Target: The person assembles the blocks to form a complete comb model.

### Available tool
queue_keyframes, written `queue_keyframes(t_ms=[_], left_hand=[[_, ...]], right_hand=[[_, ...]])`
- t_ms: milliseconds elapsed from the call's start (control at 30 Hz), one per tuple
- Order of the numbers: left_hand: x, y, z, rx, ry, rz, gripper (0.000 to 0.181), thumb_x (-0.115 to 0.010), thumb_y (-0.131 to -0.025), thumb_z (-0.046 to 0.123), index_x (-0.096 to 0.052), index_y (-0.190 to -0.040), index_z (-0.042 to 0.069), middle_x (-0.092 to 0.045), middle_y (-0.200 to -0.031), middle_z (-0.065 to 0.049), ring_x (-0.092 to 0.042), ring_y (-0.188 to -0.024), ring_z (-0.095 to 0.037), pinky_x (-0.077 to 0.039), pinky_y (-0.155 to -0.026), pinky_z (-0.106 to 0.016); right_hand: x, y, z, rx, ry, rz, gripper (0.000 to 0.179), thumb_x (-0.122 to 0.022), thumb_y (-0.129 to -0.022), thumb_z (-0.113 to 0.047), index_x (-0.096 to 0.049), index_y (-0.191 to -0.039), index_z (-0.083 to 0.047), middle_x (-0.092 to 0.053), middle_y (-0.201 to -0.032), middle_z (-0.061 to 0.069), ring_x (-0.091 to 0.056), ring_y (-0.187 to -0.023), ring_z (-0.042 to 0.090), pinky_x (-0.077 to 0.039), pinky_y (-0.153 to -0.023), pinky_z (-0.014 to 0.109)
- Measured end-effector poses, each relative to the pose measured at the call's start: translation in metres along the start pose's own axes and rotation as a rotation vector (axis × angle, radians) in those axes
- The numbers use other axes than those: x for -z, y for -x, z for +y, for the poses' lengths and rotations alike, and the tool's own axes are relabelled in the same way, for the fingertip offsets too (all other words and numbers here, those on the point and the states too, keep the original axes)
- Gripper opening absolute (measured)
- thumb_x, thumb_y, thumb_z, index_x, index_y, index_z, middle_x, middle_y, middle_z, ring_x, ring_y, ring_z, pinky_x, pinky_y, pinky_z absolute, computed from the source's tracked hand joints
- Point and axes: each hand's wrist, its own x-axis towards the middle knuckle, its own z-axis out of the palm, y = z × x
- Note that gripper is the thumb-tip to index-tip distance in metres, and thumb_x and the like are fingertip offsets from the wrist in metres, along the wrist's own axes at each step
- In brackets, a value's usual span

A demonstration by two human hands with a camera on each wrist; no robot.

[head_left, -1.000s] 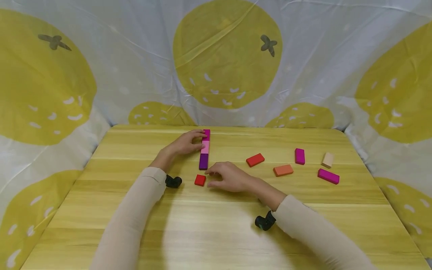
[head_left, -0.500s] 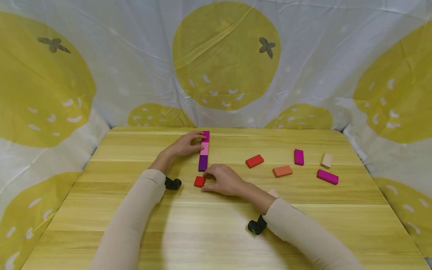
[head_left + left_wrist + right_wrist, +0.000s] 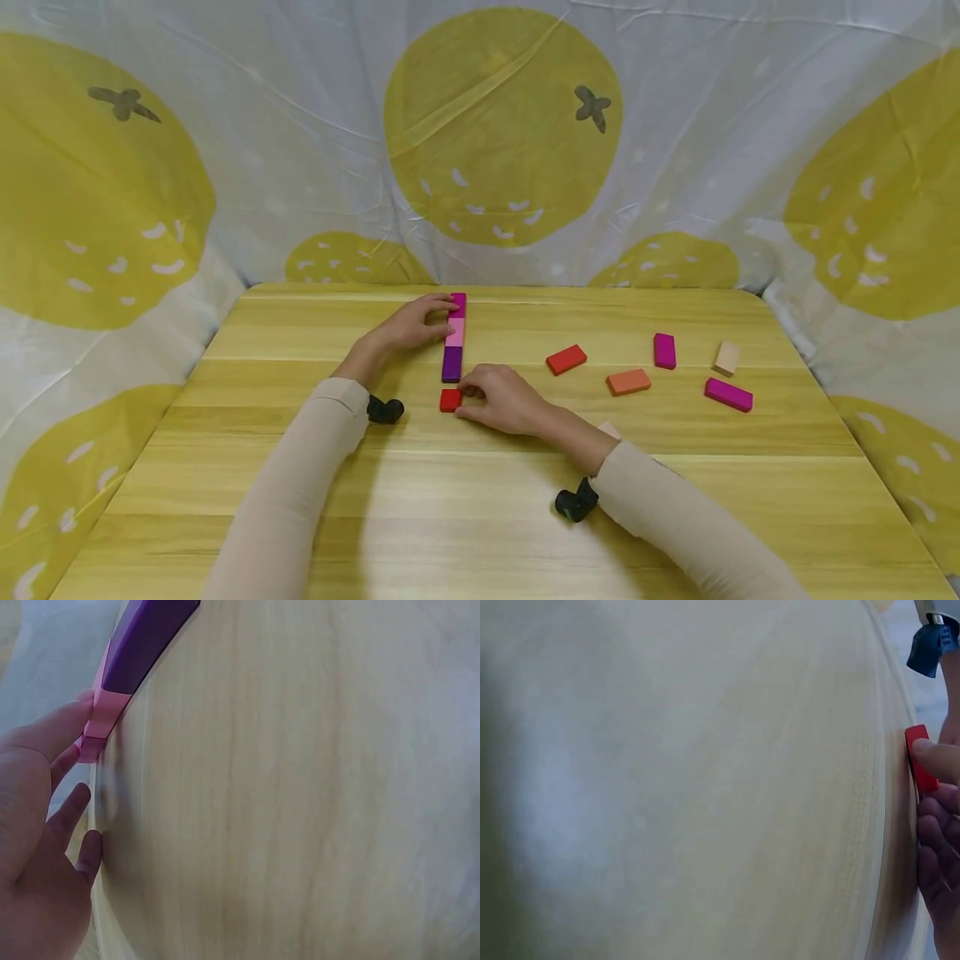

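Observation:
Three flat blocks stand end to end in a row in the head view: magenta (image 3: 460,302) at the far end, pink (image 3: 457,336) in the middle, purple (image 3: 452,365) nearest. The left hand (image 3: 408,323) touches the row from its left side, thumb at the pink block and fingertips over the magenta one; its other fingers are loose in the left wrist view. Just in front of the purple block lies a small red block (image 3: 449,401), a narrow gap between them. The right hand (image 3: 506,402) pinches this red block between thumb and index finger; the right wrist view shows the thumb on its side.
To the right lie loose blocks: a longer red one (image 3: 566,359), an orange one (image 3: 628,382), two magenta ones (image 3: 664,351) and a beige one (image 3: 726,358). Another pale block (image 3: 608,429) is partly hidden behind the right forearm. A patterned curtain (image 3: 315,167) surrounds the wooden table (image 3: 480,517).
The right hand has closed in on the small red block. That block has shifted slightly right and turned straighter, in line with the row. The left hand has stayed at the row.

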Motion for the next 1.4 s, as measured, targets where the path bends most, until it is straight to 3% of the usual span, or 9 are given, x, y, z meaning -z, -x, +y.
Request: queue_keyframes(t_ms=[300, 567, 733, 1400], left_hand=[[-0.001, 0.0, 0.0, 0.006, 0.006, -0.01, 0.049, -0.069, -0.101, 0.017, -0.057, -0.145, -0.002, -0.04, -0.16, -0.017, -0.03, -0.15, -0.037, -0.023, -0.122, -0.051], [-0.001, 0.0, -0.003, 0.01, -0.012, -0.012, 0.049, -0.068, -0.102, 0.02, -0.057, -0.146, 0.0, -0.041, -0.16, -0.016, -0.03, -0.15, -0.036, -0.024, -0.122, -0.05], [0.0, 0.0, -0.004, 0.004, 0.001, -0.004, 0.05, -0.067, -0.102, 0.02, -0.056, -0.146, -0.001, -0.042, -0.159, -0.017, -0.031, -0.149, -0.037, -0.024, -0.122, -0.052], [0.0, -0.001, -0.003, 0.001, -0.008, -0.008, 0.05, -0.067, -0.103, 0.019, -0.056, -0.146, -0.002, -0.042, -0.159, -0.018, -0.031, -0.149, -0.037, -0.024, -0.122, -0.051]], right_hand=[[-0.001, -0.002, 0.004, -0.035, -0.034, 0.036, 0.034, -0.083, -0.091, -0.028, -0.07, -0.116, -0.008, -0.065, -0.094, -0.004, -0.059, -0.085, 0.01, -0.053, -0.079, 0.026], [0.001, -0.001, 0.005, 0.09, -0.03, 0.012, 0.025, -0.074, -0.099, -0.024, -0.077, -0.121, -0.014, -0.069, -0.103, -0.005, -0.061, -0.092, 0.007, -0.052, -0.083, 0.025], [0.0, -0.005, 0.004, 0.119, 0.004, -0.002, 0.022, -0.073, -0.1, -0.025, -0.079, -0.119, -0.016, -0.07, -0.106, -0.005, -0.062, -0.096, 0.008, -0.052, -0.086, 0.025], [-0.001, -0.01, 0.007, 0.055, 0.018, 0.027, 0.023, -0.075, -0.098, -0.026, -0.08, -0.117, -0.014, -0.072, -0.102, -0.005, -0.062, -0.089, 0.007, -0.052, -0.081, 0.025]])
